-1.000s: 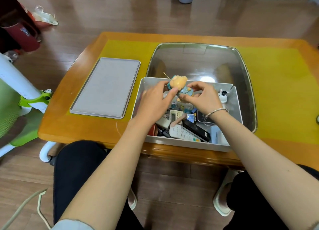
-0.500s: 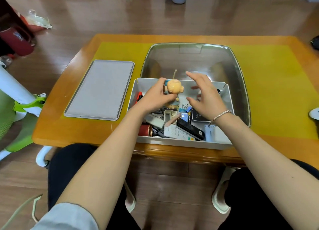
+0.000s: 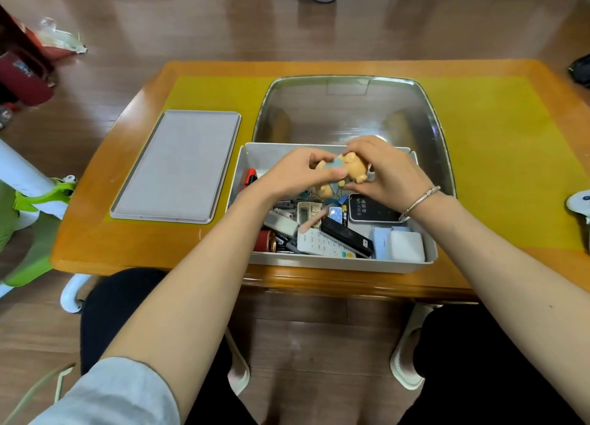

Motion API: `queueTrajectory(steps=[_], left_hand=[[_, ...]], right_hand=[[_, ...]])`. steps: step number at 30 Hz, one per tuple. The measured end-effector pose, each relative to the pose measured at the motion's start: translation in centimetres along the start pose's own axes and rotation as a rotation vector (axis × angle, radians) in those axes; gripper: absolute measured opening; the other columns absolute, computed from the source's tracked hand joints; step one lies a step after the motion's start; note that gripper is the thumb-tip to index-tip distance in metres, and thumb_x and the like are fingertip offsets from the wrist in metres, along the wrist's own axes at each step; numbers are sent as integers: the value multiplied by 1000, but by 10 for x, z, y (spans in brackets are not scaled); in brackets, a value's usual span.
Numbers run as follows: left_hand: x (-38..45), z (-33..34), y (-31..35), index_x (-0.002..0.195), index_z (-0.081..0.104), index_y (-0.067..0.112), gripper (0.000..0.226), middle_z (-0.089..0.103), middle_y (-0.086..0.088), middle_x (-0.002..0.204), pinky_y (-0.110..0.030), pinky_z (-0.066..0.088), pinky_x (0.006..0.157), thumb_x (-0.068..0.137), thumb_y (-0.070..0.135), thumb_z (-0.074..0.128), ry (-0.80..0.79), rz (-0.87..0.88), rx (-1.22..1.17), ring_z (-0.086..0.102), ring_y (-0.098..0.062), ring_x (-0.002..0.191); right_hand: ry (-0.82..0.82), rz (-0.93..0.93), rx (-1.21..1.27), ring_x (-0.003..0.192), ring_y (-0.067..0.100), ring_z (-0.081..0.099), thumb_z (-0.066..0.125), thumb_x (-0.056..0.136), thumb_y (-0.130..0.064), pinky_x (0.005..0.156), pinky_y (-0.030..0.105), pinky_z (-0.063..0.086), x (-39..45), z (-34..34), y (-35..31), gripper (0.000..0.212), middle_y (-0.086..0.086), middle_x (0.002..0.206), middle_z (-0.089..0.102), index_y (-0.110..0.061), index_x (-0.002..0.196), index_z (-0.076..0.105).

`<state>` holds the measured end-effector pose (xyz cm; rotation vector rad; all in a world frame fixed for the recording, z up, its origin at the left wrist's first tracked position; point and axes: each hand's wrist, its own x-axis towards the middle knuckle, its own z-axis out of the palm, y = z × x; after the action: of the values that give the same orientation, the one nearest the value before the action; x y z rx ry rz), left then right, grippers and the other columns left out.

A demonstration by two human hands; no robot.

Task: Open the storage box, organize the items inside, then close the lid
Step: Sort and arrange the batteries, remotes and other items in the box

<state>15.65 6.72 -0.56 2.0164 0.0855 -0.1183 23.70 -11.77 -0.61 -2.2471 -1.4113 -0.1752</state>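
Observation:
A white storage box (image 3: pixel 335 265) stands open at the table's near edge, full of remotes, batteries and small devices. Its grey lid (image 3: pixel 178 166) lies flat on the table to the left. Above the box's far half I hold a small orange toy figure (image 3: pixel 352 169) with both hands. My left hand (image 3: pixel 297 175) grips its left side with curled fingers. My right hand (image 3: pixel 383 169) curls over its top and right side. A white remote (image 3: pixel 319 242), a black remote (image 3: pixel 346 236) and a black wifi device (image 3: pixel 370 209) lie in the box below.
A shiny metal tray (image 3: pixel 348 105) sits right behind the box. The wooden table (image 3: pixel 510 156) has a yellow mat. A green and white chair (image 3: pixel 28 198) stands at the left. My knees are under the table's near edge.
The toy was held by my left hand alone with the right hand open beside it; now my right hand has closed over the toy, which has tipped onto its side.

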Motion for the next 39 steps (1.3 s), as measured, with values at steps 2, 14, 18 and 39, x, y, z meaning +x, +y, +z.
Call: queueTrajectory(steps=[2,14,18,39], left_hand=[[5,0,-3,133,53,16,50,66,-5,114,-20,49,85,91,41,61,70,-1,-8,61,-5,97],[35,35,-29,135,49,26,38,56,-3,129,-37,36,92,99,37,47,-195,139,977,50,-24,117],[39,39,-32,114,57,21,29,64,-2,111,-33,32,81,95,43,52,-153,77,1026,57,-25,106],[22,2,-43,134,48,23,38,45,-7,138,-43,38,97,97,15,47,-203,89,1283,42,-28,125]], right_hand=[[87,100,0,108,25,55,82,68,-25,87,30,43,-3,0,8,52,9,115,58,-7,109,57],[290,466,151,91,13,52,85,63,-32,77,15,35,-13,8,28,54,2,104,60,-13,106,58],[306,492,169,88,6,48,84,62,-35,73,11,31,-13,9,29,53,0,102,60,-15,105,59],[214,516,57,79,18,57,83,58,-46,66,30,46,-12,8,28,49,1,88,64,-20,92,59]])
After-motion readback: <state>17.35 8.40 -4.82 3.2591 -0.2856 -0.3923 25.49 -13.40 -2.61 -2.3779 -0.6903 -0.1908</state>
